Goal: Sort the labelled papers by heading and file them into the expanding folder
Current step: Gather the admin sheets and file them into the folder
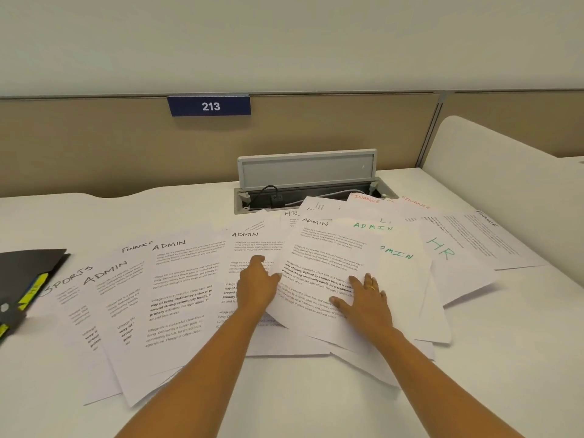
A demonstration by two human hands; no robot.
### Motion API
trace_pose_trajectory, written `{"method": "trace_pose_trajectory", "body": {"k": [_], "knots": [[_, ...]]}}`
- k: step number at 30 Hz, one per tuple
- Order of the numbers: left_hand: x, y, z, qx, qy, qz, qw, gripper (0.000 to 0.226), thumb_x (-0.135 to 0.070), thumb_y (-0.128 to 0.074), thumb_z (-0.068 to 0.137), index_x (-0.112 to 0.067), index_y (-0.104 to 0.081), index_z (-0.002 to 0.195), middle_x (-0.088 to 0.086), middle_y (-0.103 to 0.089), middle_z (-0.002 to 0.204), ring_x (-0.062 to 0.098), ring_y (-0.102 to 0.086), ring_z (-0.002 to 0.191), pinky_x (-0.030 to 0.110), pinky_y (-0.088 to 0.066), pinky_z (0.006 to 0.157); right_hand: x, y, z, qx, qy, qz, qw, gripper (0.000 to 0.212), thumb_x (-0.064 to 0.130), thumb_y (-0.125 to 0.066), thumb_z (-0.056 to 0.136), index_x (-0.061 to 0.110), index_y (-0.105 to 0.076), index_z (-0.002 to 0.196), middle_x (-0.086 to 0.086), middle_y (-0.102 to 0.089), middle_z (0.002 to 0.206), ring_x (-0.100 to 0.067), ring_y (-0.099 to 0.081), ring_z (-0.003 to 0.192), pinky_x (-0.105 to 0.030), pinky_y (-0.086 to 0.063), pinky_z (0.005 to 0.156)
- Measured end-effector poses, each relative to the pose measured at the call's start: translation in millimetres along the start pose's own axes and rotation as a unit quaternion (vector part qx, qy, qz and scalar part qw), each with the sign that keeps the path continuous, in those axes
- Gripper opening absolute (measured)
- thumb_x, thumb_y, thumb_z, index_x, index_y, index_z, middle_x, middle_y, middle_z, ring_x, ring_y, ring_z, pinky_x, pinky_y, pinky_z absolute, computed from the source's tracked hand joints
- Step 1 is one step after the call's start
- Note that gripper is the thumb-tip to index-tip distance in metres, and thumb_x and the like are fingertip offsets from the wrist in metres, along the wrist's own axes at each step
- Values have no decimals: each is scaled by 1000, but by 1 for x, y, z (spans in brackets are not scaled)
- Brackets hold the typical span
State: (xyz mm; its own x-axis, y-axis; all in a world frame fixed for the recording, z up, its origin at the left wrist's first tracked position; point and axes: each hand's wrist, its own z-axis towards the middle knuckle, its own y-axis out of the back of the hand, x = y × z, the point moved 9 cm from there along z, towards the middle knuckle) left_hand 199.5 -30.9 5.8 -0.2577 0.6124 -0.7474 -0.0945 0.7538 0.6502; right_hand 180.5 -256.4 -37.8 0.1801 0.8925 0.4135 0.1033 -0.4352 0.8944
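White paper: pressing top ADMIN sheet (328, 248) with right hand (363, 301), touching neighbouring ADMIN sheet (249, 245) with left hand (257, 286), both grips released; recommending sliding matching headings together.

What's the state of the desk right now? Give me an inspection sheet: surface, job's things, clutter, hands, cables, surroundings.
Surface: white desk, largely covered by sheets.
Job's things: papers fanned out and overlapping, with headings ADMIN, FINANCE, HR and SPORTS readable; dark folder with yellow tabs at the left edge.
Clutter: nothing seen.
Hands: left hand rests on the papers at the edge of the top ADMIN sheet; right hand lies flat on that sheet, fingers spread.
Cables: black cable plugged in inside the cable box, whose lid is up.
Surroundings: beige partition with a 213 sign; white divider on the right.
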Motion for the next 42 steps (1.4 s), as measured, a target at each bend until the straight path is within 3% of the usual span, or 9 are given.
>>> {"method": "trace_pose_trajectory", "body": {"k": [4,10,16,21,24,27,33,39,42], "knots": [[4,1,1,26,17,-79,996,55,2,-60,85,-7,-44,137,18,-57,127,30,-56,114,36,-44,95,-1,4,0,-8,2,85,996,76,49,-55,88,16,-23,147,-10,-7,158,-21,-2,147,-37,-6,118],[26,10,-12,-17,29,-291,956,41,6,-60,84,-10,-58,122,13,-68,109,28,-65,97,43,-53,89,-18,29,1,-96,-66,262,958,74,32,-62,88,5,-24,145,-13,-25,153,-25,-21,142,-34,-20,114],[41,11,-24,-17,52,-399,915,35,5,-61,84,-13,-58,114,7,-69,96,27,-65,92,42,-53,87,-17,38,5,-104,-102,392,908,56,25,-61,90,6,-39,138,-16,-52,132,-30,-50,120,-33,-38,98],[44,44,-20,-113,11,-156,981,34,-9,-62,87,-7,-58,121,9,-65,111,23,-61,103,27,-44,89,-9,51,1,-141,-75,380,911,38,11,-56,92,8,-52,129,-17,-66,114,-26,-56,102,-29,-40,89],[53,51,-8,-111,4,13,994,58,-22,-63,87,-4,-40,137,13,-47,138,28,-41,130,35,-33,108,-9,56,-3,-161,-70,374,911,34,9,-56,92,7,-56,126,-17,-66,112,-21,-52,93,-28,-39,89],[69,47,3,-67,40,145,986,82,-41,-62,85,0,-22,144,18,-30,149,32,-20,141,40,-19,117,-10,59,-7,-165,-64,374,910,33,8,-56,91,7,-58,124,-18,-65,112,-20,-51,92,-29,-39,90],[73,46,1,-63,42,187,980,88,-48,-61,83,-2,-19,146,14,-38,145,27,-31,137,36,-30,112,-11,58,-9,-165,-61,381,908,32,8,-58,91,8,-60,123,-19,-66,110,-20,-51,92,-26,-37,87],[64,49,-7,-81,61,164,981,73,-38,-66,83,-7,-32,139,11,-55,120,24,-50,116,32,-47,86,-10,55,-11,-158,-59,390,905,32,8,-59,90,8,-60,122,-18,-67,107,-21,-52,91,-27,-38,85],[62,50,-7,-93,62,141,984,71,-32,-71,80,-7,-36,137,9,-56,121,23,-47,118,32,-44,92,-11,51,-11,-152,-62,398,902,32,8,-59,90,8,-60,122,-16,-66,103,-21,-52,90,-26,-35,83]]}}
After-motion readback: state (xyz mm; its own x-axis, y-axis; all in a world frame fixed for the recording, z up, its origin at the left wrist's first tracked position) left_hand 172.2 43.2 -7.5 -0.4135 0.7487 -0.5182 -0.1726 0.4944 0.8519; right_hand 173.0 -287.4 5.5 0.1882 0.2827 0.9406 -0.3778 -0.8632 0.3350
